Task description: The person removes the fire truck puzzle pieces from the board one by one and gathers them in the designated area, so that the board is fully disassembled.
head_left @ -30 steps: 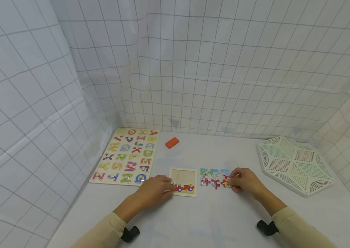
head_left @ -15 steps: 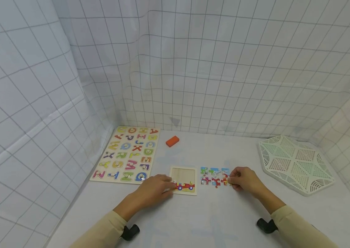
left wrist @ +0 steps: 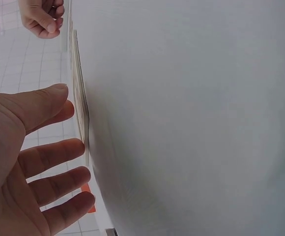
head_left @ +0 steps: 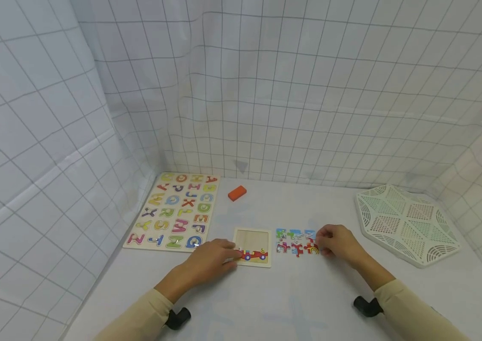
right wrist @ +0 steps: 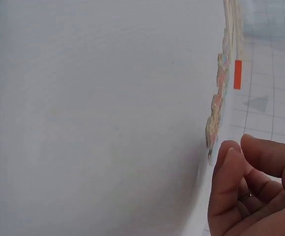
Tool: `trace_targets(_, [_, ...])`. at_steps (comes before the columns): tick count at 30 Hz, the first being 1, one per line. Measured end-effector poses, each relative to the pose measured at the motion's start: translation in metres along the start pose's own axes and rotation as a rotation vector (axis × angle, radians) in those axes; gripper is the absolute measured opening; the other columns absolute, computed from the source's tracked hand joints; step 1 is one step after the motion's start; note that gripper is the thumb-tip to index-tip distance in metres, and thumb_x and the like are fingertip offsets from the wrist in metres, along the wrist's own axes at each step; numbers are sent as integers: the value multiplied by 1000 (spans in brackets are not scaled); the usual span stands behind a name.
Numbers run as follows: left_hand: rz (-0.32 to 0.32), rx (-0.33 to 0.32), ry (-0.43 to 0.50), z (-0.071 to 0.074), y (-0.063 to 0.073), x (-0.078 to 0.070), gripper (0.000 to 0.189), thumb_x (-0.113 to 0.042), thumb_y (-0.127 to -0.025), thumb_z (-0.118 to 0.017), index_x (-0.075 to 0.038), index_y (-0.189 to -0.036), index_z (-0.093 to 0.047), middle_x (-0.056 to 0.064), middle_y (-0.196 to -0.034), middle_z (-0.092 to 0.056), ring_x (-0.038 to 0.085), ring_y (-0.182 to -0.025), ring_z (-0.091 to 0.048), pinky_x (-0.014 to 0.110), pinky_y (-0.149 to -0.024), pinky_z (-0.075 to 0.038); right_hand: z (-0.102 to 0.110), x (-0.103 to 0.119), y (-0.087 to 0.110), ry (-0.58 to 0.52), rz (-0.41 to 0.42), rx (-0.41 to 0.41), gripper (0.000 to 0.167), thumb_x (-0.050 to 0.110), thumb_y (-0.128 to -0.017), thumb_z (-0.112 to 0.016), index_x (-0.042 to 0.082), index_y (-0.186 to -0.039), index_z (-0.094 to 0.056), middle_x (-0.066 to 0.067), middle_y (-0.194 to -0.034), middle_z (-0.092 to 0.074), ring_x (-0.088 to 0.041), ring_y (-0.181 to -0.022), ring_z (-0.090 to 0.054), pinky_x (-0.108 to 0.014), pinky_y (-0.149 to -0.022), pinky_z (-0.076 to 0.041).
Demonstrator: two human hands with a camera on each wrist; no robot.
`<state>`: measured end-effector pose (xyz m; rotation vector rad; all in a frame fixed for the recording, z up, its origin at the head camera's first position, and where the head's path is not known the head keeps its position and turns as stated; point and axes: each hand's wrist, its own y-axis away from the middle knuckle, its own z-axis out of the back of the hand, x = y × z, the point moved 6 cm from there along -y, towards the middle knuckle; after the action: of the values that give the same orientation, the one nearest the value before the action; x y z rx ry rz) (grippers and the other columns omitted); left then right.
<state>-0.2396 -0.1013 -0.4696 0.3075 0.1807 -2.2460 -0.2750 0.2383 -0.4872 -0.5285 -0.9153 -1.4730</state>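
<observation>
My left hand (head_left: 213, 258) lies with relaxed fingers at the left edge of a small wooden puzzle tray (head_left: 252, 240). Part of a red vehicle picture fills the tray's lower strip; bare wood shows above. In the left wrist view the fingertips (left wrist: 76, 147) are right at the tray's side. To the tray's right, several jigsaw pieces (head_left: 297, 249) lie in two loose rows, blue above and red below. My right hand (head_left: 339, 241) hovers at the right end of these rows, fingers loosely bent. Nothing shows between its thumb and index finger in the right wrist view.
A wooden alphabet board (head_left: 183, 215) with colourful letters lies at the back left. An orange block (head_left: 237, 193) sits behind the tray. At the right is a white hexagonal perforated panel (head_left: 407, 226). White grid-patterned curtains (head_left: 292, 118) stand around the table's back and sides.
My right hand has drawn slightly up and back from the lower right jigsaw piece, uncovering more of it. My left hand stays at the tray.
</observation>
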Motion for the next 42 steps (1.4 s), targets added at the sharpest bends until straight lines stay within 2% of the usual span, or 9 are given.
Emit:
trace_targets(5, [10, 1, -6, 0, 1, 3, 26, -31, -95, -73, -19, -118, -78, 5, -131, -69, 26, -127, -61, 47, -104, -51, -1, 13, -2, -68, 50, 59, 23, 18, -98, -67, 1, -113, -67, -11, -95, -67, -21, -73, -59, -31, -58, -51])
trace_targets(10, [10, 1, -23, 0, 2, 3, 25, -32, -95, -73, -19, -116, -79, 5, -131, -69, 26, -126, -61, 47, -103, -52, -18, 33, -5, -176, 118, 167, 30, 18, -97, -68, -2, -118, -65, -17, -97, -65, -21, -67, -54, -27, -53, -47])
trace_targets(17, [15, 16, -15, 1, 4, 3, 26, -32, -96, -72, -19, -117, -79, 6, -132, -68, 28, -129, -59, 50, -103, -51, -64, 73, -12, -232, 166, 296, 29, 18, -97, -68, -1, -118, -66, -11, -77, -59, -18, -61, -50, -28, -51, -42])
trace_targets(24, [9, 19, -7, 0, 2, 3, 25, -32, -96, -72, -18, -115, -79, 6, -131, -69, 27, -126, -62, 48, -101, -53, -118, 104, -20, -233, 204, 371, 24, 13, -96, -66, 0, -117, -68, -7, -91, -61, -17, -69, -56, -26, -56, -48])
trace_targets(27, [-10, 24, -6, 0, 1, 2, 25, -31, -96, -72, -18, -116, -79, 7, -131, -69, 27, -126, -62, 47, -100, -54, -136, 111, -20, -195, 226, 376, 22, 12, -95, -67, 2, -114, -70, -4, -89, -62, -14, -66, -56, -25, -55, -48])
trace_targets(31, [-29, 20, -6, 0, 1, 1, 26, -32, -96, -71, -18, -118, -78, 7, -132, -68, 28, -127, -62, 48, -100, -54, -151, 116, -20, -69, 274, 341, 17, 11, -91, -69, 5, -107, -72, 2, -81, -64, -9, -60, -55, -22, -53, -46])
trace_targets(36, [-24, 23, -5, -1, 1, 2, 27, -32, -96, -71, -19, -120, -77, 8, -134, -67, 29, -129, -60, 49, -101, -53, -158, 120, -20, 47, 314, 308, 17, 9, -88, -71, 5, -105, -73, 4, -76, -63, -7, -59, -54, -21, -54, -45])
trace_targets(42, [-26, 13, -9, 0, 2, 3, 27, -31, -95, -73, -18, -119, -77, 7, -133, -68, 31, -131, -58, 50, -102, -52, -160, 122, -19, 99, 322, 284, 20, 8, -87, -72, 5, -107, -72, 4, -75, -61, -7, -59, -53, -21, -54, -44])
